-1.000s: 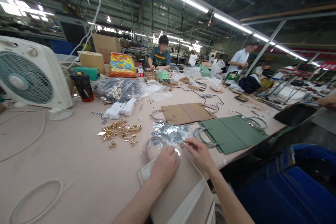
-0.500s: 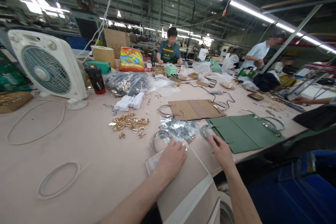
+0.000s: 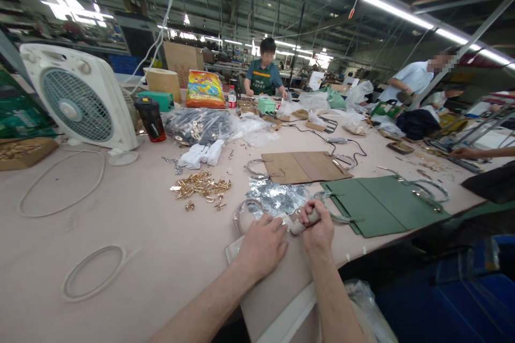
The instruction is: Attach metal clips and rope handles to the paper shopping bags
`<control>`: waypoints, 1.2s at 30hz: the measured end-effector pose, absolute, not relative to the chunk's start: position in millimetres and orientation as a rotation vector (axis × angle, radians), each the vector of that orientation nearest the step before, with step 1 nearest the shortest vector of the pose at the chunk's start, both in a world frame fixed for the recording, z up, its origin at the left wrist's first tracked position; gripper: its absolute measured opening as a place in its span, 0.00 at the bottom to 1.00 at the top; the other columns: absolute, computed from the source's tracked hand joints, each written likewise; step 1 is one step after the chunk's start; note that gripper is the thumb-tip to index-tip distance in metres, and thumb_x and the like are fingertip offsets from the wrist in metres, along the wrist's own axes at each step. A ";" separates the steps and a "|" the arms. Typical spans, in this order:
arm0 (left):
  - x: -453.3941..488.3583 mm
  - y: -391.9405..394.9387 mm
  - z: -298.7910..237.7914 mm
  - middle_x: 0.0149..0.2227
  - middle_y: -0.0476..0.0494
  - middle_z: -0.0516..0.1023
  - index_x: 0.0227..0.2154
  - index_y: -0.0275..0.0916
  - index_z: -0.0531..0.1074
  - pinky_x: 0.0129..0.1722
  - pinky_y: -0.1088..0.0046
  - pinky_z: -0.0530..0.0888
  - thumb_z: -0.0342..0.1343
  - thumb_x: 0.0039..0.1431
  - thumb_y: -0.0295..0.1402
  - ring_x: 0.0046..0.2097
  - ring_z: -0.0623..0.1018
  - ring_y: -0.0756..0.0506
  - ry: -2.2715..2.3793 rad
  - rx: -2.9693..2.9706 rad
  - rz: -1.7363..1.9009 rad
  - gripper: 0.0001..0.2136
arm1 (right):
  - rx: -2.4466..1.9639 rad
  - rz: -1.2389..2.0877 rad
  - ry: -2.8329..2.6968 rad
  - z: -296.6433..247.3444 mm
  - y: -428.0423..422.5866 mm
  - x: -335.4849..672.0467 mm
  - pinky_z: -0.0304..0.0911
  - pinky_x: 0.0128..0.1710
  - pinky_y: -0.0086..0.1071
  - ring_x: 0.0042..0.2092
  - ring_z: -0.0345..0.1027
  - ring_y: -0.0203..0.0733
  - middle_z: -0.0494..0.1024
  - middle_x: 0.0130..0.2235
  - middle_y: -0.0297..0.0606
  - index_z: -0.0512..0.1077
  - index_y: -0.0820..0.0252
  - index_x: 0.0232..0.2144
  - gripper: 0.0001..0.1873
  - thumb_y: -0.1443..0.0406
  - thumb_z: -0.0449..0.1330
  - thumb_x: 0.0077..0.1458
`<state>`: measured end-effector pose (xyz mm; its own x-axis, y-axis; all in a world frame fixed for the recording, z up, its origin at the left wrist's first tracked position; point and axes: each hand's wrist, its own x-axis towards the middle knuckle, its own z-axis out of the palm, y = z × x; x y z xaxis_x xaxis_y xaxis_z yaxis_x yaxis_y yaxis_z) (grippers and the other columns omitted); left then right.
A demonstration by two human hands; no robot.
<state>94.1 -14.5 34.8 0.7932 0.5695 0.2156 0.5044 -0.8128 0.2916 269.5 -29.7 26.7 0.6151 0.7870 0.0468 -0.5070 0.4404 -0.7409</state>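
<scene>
A pale beige bag panel (image 3: 263,300) with a lighter strip across it extends off the table's front edge towards me. My left hand (image 3: 263,244) rests on its far end, fingers bent together and pressing it down beside a small shiny piece at the fingertips. Close by on the right, my right hand (image 3: 319,228) is wrapped round a stubby greyish-beige cylindrical object (image 3: 301,223), its lower end near the left fingertips. A plastic-wrapped looped handle (image 3: 241,214) curves up beyond the panel. Flat silvery metal plates (image 3: 277,195) lie piled just behind both hands.
A green bag piece (image 3: 386,203) and a brown one (image 3: 303,166) lie flat, both with wrapped handles. Gold fittings (image 3: 203,186) are heaped to the left. A white fan (image 3: 80,99), a dark bottle (image 3: 151,118) and a co-worker (image 3: 263,72) are farther back. A blue bin (image 3: 462,295) stands right.
My right hand has moved left from beside the green bag piece to my left hand, and now grips the cylindrical object. The left hand stays on the panel.
</scene>
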 end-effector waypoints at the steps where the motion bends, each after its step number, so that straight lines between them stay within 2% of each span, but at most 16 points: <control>1: 94.0 -14.6 34.5 0.55 0.44 0.75 0.56 0.45 0.71 0.52 0.54 0.74 0.52 0.69 0.39 0.58 0.69 0.36 0.840 2.759 0.443 0.15 | -0.763 0.786 -0.413 26.1 -29.9 267.3 0.52 0.20 0.24 0.20 0.54 0.27 0.62 0.24 0.24 0.70 0.59 0.28 0.14 0.55 0.65 0.55; 4: 93.6 -14.3 33.7 0.55 0.43 0.75 0.56 0.45 0.71 0.52 0.55 0.73 0.53 0.69 0.39 0.58 0.69 0.36 0.845 2.742 0.458 0.15 | -0.777 0.678 -0.419 25.2 -30.3 261.9 0.47 0.18 0.25 0.17 0.48 0.26 0.57 0.21 0.22 0.66 0.58 0.25 0.19 0.53 0.61 0.61; 8: 93.0 -13.4 33.2 0.54 0.44 0.75 0.54 0.45 0.71 0.52 0.55 0.73 0.53 0.68 0.38 0.58 0.69 0.36 0.839 2.730 0.468 0.14 | -0.774 0.615 -0.482 21.2 -30.6 256.3 0.44 0.17 0.26 0.16 0.48 0.27 0.57 0.19 0.23 0.64 0.58 0.22 0.20 0.55 0.59 0.63; 16: 91.5 -13.2 32.5 0.53 0.45 0.76 0.52 0.45 0.71 0.53 0.54 0.73 0.54 0.68 0.39 0.57 0.69 0.37 0.851 2.704 0.501 0.13 | -0.700 0.548 -0.536 15.4 -35.1 250.7 0.45 0.18 0.27 0.16 0.45 0.27 0.55 0.18 0.22 0.61 0.58 0.22 0.20 0.57 0.57 0.63; 23: 90.8 -13.3 38.5 0.51 0.42 0.76 0.49 0.44 0.73 0.54 0.56 0.72 0.54 0.67 0.38 0.57 0.69 0.36 0.840 2.669 0.481 0.11 | -0.776 0.484 -0.643 14.8 -32.4 243.8 0.45 0.18 0.27 0.16 0.48 0.28 0.56 0.19 0.24 0.63 0.57 0.22 0.20 0.56 0.57 0.64; 27: 90.0 -11.3 36.9 0.53 0.42 0.76 0.50 0.43 0.73 0.56 0.56 0.71 0.57 0.65 0.40 0.58 0.69 0.36 0.818 2.642 0.479 0.13 | -0.835 0.491 -0.713 11.4 -25.4 242.9 0.46 0.17 0.27 0.16 0.50 0.29 0.57 0.18 0.24 0.64 0.56 0.21 0.21 0.55 0.58 0.64; 32: 89.6 -5.0 31.5 0.52 0.41 0.77 0.48 0.40 0.73 0.61 0.60 0.70 0.59 0.63 0.40 0.58 0.70 0.38 0.791 2.571 0.491 0.14 | -1.053 0.575 -0.863 16.7 -10.2 243.0 0.44 0.16 0.28 0.16 0.48 0.30 0.57 0.16 0.24 0.65 0.56 0.21 0.23 0.51 0.58 0.65; 36: 93.6 -3.2 27.8 0.57 0.40 0.74 0.54 0.39 0.71 0.62 0.60 0.70 0.62 0.59 0.40 0.60 0.69 0.37 0.922 2.489 0.522 0.22 | -1.218 0.597 -0.988 21.7 -2.5 237.0 0.47 0.18 0.29 0.18 0.50 0.32 0.59 0.16 0.25 0.67 0.56 0.21 0.24 0.50 0.59 0.65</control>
